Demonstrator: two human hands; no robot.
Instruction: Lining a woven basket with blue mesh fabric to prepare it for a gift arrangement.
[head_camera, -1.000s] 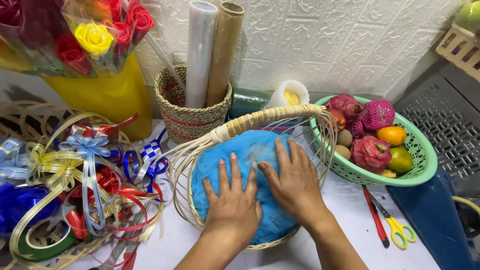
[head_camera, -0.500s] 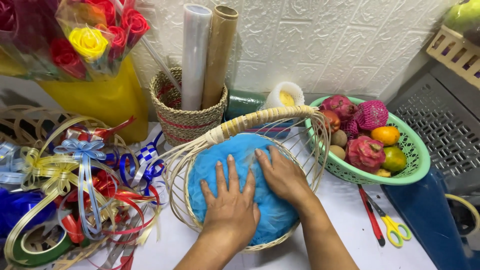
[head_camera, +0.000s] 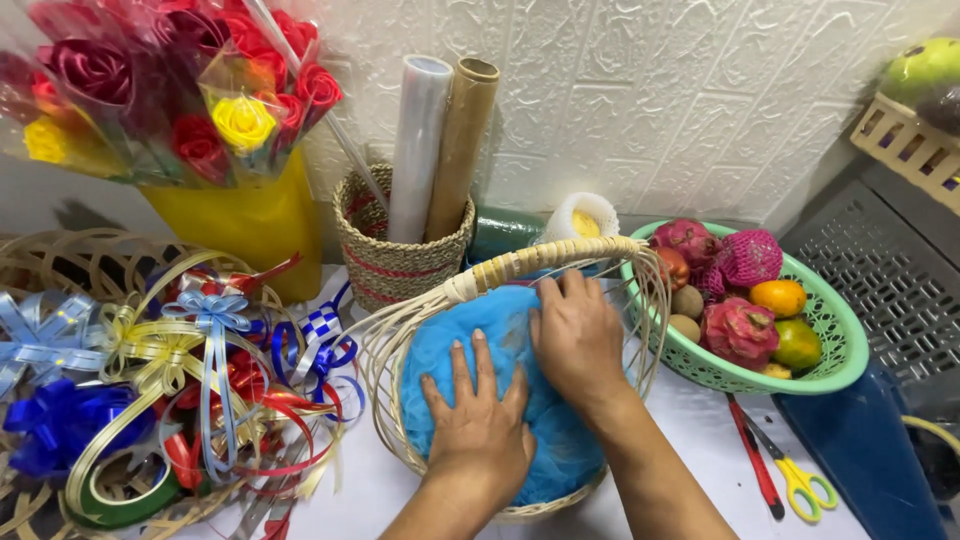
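Observation:
A wicker basket (head_camera: 385, 375) with a tall arched handle (head_camera: 545, 257) stands on the white table in front of me. Blue netting fabric (head_camera: 560, 450) fills its inside. My left hand (head_camera: 478, 430) lies flat on the fabric at the near side, fingers spread. My right hand (head_camera: 575, 335) presses on the fabric further back, just under the handle, fingers pointing to the far rim. Neither hand grips anything.
A green basket of fruit (head_camera: 835, 350) sits to the right, with scissors (head_camera: 790, 475) in front of it. Ribbons and bows (head_camera: 190, 375) pile up on the left. Behind stand a woven pot with two rolls (head_camera: 400, 255) and a rose bouquet (head_camera: 180, 90).
My right hand has slid from the near side of the fabric toward the far rim under the handle. The left hand stays about where it was.

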